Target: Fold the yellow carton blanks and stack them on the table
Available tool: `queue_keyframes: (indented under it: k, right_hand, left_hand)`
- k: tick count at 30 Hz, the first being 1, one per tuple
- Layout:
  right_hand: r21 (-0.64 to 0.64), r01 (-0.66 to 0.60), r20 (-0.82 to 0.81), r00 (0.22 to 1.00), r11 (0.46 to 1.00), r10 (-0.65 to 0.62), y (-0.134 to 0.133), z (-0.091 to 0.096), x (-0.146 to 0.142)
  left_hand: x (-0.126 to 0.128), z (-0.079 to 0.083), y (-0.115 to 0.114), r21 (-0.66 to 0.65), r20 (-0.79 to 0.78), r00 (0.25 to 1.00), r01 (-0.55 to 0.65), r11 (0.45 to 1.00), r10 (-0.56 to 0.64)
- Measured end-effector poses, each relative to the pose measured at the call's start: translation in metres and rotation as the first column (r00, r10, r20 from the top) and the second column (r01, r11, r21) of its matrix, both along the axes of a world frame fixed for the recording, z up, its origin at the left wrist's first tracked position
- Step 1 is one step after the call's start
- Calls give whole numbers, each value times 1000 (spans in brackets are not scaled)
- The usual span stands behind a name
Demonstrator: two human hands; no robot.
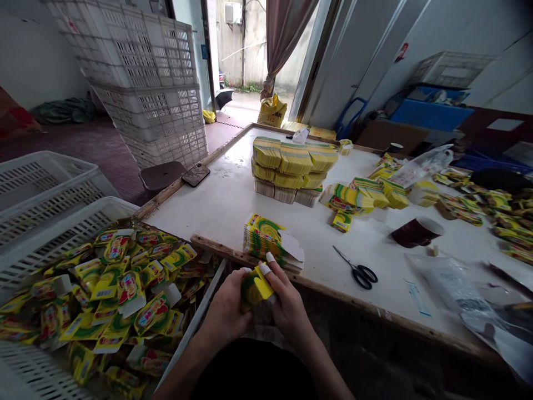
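Note:
A small yellow and green carton (255, 289) is gripped between both my hands just below the table's near edge. My left hand (227, 308) wraps its left side with curled fingers. My right hand (285, 297) pinches its right side; white tape covers two fingertips. Right above them, a stack of flat carton blanks (268, 239) lies on the white table (216, 205). To my left, a white plastic crate (62, 230) holds several folded cartons (120, 289) of the same print.
Black-handled scissors (358, 269) and a dark cup (416, 230) lie right of the blanks. Bundled blanks (293, 166) are stacked mid-table, with loose ones further right. Clear plastic bags (462, 297) sit near the right edge. Empty crates (141, 78) tower at the back left.

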State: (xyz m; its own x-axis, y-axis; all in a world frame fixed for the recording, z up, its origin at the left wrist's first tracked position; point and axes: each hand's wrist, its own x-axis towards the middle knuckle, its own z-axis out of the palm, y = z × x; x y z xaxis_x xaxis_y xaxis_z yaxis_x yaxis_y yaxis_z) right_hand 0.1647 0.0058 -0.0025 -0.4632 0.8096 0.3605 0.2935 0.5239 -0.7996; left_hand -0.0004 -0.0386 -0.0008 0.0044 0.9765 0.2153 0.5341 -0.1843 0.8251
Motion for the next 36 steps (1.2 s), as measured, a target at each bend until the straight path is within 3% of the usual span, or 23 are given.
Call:
queue_keyframes:
  k: [3, 6, 13, 18, 23, 26, 27, 28, 30, 31, 33, 34, 36]
  right_hand:
    - [-5, -130, 167, 977, 991, 129, 5, 3, 10]
    - [-17, -177, 215, 960, 984, 177, 11, 10, 17]
    - [-23, -231, 209, 950, 973, 230, 18, 24, 18]
    - [-94, -271, 144, 948, 958, 283, 19, 28, 20]
    - [-120, -126, 54, 990, 985, 133, 8, 20, 8]
    - [-127, -114, -16, 993, 985, 113, 9, 18, -2]
    - [-129, -101, -31, 995, 987, 98, 14, 20, -4]
    - [-125, -62, -42, 997, 990, 57, 21, 22, -4]
    - [-91, 104, -22, 994, 990, -106, 41, 28, -2]
    - [-57, 225, 10, 974, 973, -225, 52, 31, -1]
    - [55, 378, 145, 913, 924, -382, 73, 33, 1]
    - [93, 401, 201, 889, 911, -412, 81, 33, 1]
    - [125, 394, 265, 871, 910, -414, 92, 31, 0]
  left_hand:
    - [-12, 12, 1, -82, -17, 999, 39, 996, -40]
    - [-20, 22, 4, -143, -36, 994, 93, 985, -99]
    - [-22, 37, 11, -150, -48, 990, 126, 981, -135]
    - [-22, 38, 11, -160, -19, 984, 174, 972, -179]
    - [-17, 31, 11, -110, -16, 994, 107, 988, -110]
    - [-16, 22, 6, -104, 198, 980, -6, 995, 27]
    - [-18, 18, 4, -98, 338, 933, -98, 990, 126]
    - [-20, 13, 3, -93, 505, 832, -214, 972, 231]
    - [-25, 4, 1, -155, 803, 472, -425, 892, 365]
    - [-27, -1, 1, -220, 883, 276, -471, 854, 379]
    - [-29, -8, 3, -360, 918, -7, -428, 829, 396]
    - [-28, -11, 3, -422, 902, -77, -362, 831, 424]
    - [-21, -14, 5, -492, 870, -106, -228, 840, 481]
